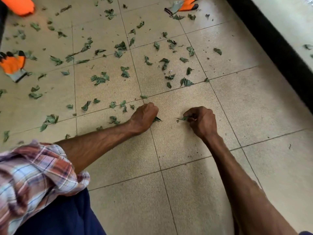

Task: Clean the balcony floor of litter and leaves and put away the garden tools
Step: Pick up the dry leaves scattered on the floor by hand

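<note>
Your left grip (145, 116) was curled tight round a wad of leaves (156, 119); your right grip (201, 121) pinched one leaf (183, 118) at the floor (186, 184). The near tiles looked cleared, but scattered leaves (100, 78) covered the far and left tiles, orange gloves (12, 64) not yet put away.

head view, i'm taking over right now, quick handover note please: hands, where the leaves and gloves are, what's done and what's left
Left hand: fist on the tiles, gripping leaves, one poking out.
Right hand: pinching a leaf scrap.
Loose leaves: scattered ahead and to the left.
Orange glove at the left edge, second glove at the top edge.
Done: tiles nearest the person look mostly leaf-free.
Left: gather the remaining leaves, put away the gloves.
</note>
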